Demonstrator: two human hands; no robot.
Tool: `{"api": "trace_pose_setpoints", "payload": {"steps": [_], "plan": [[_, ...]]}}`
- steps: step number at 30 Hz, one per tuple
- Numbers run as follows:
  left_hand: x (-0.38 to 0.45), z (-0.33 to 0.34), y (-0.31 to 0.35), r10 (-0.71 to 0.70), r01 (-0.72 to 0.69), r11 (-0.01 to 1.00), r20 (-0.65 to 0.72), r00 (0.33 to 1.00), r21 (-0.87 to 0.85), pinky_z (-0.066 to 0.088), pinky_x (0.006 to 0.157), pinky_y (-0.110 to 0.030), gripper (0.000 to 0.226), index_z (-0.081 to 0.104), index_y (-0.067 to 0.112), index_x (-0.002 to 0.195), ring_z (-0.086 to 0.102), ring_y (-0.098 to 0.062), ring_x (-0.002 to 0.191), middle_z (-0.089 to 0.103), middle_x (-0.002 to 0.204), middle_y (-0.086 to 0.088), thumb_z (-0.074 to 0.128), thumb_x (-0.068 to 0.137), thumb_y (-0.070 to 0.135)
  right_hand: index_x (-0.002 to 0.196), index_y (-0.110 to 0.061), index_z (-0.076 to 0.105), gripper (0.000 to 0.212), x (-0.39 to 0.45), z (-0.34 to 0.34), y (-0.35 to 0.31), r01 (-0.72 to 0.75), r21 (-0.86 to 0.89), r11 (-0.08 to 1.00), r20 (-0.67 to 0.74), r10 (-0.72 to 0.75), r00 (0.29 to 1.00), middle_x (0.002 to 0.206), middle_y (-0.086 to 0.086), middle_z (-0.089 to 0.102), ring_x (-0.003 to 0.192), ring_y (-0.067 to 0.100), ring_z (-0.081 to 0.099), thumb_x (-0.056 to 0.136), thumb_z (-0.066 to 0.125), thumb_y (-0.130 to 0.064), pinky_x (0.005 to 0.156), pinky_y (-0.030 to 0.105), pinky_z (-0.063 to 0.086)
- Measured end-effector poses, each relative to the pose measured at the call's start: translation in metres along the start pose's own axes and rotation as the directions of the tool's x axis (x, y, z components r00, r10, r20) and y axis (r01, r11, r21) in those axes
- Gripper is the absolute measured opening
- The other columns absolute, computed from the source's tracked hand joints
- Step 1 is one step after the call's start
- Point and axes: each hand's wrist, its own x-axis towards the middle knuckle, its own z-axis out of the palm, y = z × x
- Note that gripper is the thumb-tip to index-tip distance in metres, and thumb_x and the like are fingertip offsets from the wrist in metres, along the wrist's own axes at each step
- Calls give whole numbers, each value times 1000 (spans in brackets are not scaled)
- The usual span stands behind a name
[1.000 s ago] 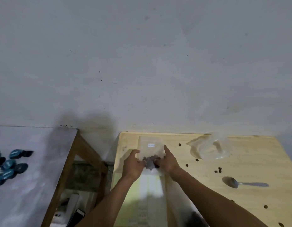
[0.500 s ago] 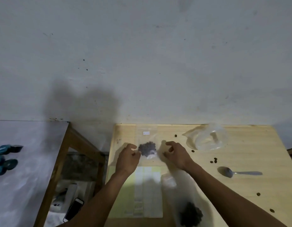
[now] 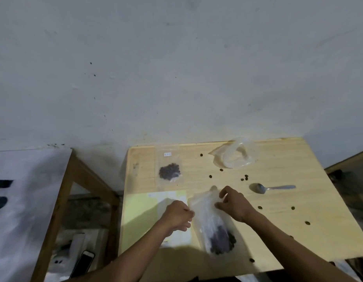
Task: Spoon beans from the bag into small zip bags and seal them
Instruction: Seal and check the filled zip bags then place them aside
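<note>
We are at the bean bag (image 3: 214, 224), one small bag (image 3: 170, 168) filled.
Right hand (image 3: 233, 202) pinches its mouth; left hand (image 3: 177, 215), grip curled, seems empty. Next: spoon (image 3: 272, 188).

Dim, soft picture (wide-angle bending at the edges), with shadow along the near table (image 3: 278, 200) edge.
</note>
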Motion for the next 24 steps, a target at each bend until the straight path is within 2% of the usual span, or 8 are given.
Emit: {"api": "trace_pose_setpoints", "payload": {"steps": [2, 6, 10, 13, 17, 20, 22, 24], "plan": [[-4, 3, -4, 22, -24, 999, -58, 998, -37, 49, 61, -29, 8, 56, 13, 84, 60, -21, 66, 65, 83, -10, 62, 86, 18, 93, -13, 56, 21, -5, 0, 0, -24, 182, 983, -20, 28, 999, 86, 6, 66, 74, 18, 60, 85, 71, -25, 67, 31, 49], [-16, -2, -8, 68, -95, 973, -132, 989, -208, 51, 70, -29, 17, 56, 11, 101, 65, -17, 73, 65, 92, -7, 65, 89, 20, 73, -8, 59, 22, -16, -7, -6, -50, 443, 895, 141, -15, 990, 65, 6, 54, 57, 13, 51, 91, 66, -16, 53, 23, 40], [-31, -18, -11, 131, -183, 915, -164, 978, -361, 54, 79, -30, 15, 68, 11, 94, 70, -17, 82, 68, 84, -3, 61, 94, 25, 72, -9, 58, 26, -17, -4, -30, -28, 590, 807, 175, -94, 980, 61, 3, 46, 56, 13, 40, 96, 61, -19, 54, 25, 38], [-45, -35, -17, 213, -310, 881, -286, 934, -358, 52, 79, -29, 20, 67, 8, 94, 70, -16, 86, 74, 90, -3, 59, 95, 27, 66, -14, 48, 34, -16, 7, -58, -8, 684, 729, 183, -161, 970, 61, 0, 38, 59, 14, 34, 97, 61, -19, 56, 27, 34], [-60, -64, -33, 169, -386, 851, -510, 843, -356, 50, 69, -33, 16, 65, 12, 85, 72, -19, 78, 74, 82, -2, 59, 96, 22, 85, -9, 59, 26, -16, 29, -95, -1, 780, 626, 151, -186, 971, 70, 2, 55, 66, 17, 52, 98, 57, -32, 59, 27, 41], [-75, -85, -54, 98, -430, 798, -614, 783, -422, 49, 62, -31, 16, 64, 7, 84, 66, -19, 67, 70, 75, -6, 61, 95, 18, 100, -8, 64, 22, -16, 57, -105, 101, 639, 763, 112, -222, 969, 85, 6, 62, 74, 20, 58, 101, 52, -26, 63, 26, 50], [-87, -98, -71, 61, -453, 779, -668, 742, -432, 49, 62, -32, 18, 64, 6, 87, 63, -20, 67, 69, 75, -6, 58, 97, 20, 95, -12, 64, 12, -16, 78, -102, 329, 351, 877, 88, -381, 920, 91, 4, 63, 81, 21, 60, 97, 56, -20, 76, 32, 55], [-99, -109, -85, 13, -472, 760, -715, 699, -447, 53, 67, -33, 18, 64, 8, 90, 65, -20, 71, 69, 79, -7, 55, 98, 21, 96, -8, 68, 14, -24, 97, -105, 505, 106, 856, 190, -516, 835, 94, 3, 63, 88, 22, 60, 96, 57, -17, 83, 32, 50]]}}
